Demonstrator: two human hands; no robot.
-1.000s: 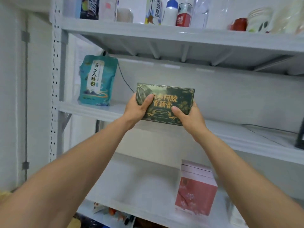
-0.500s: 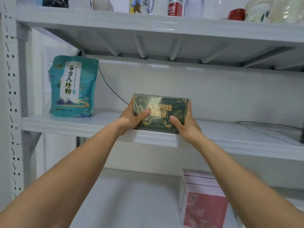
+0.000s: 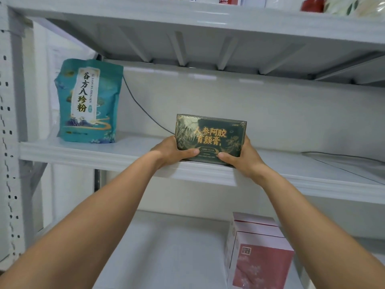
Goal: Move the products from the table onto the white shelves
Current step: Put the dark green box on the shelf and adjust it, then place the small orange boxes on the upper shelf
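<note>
A dark green box with gold lettering (image 3: 210, 132) stands upright on the middle white shelf (image 3: 104, 152), near its front edge. My left hand (image 3: 169, 151) grips the box's left end, thumb across the lower front. My right hand (image 3: 242, 158) grips the right end the same way, thumb on the lower front. The box's bottom edge meets the shelf surface as far as I can tell.
A teal pouch (image 3: 88, 101) stands at the shelf's left end, with a dark cable (image 3: 141, 110) running down the back wall. A pink and white box (image 3: 258, 255) sits on the lower shelf. Bottles and jars line the top shelf (image 3: 208, 19). A perforated upright (image 3: 8, 142) stands left.
Both hands carried the green box forward and down from above the shelf onto the middle shelf. My view came closer to the shelves and shifted right.
</note>
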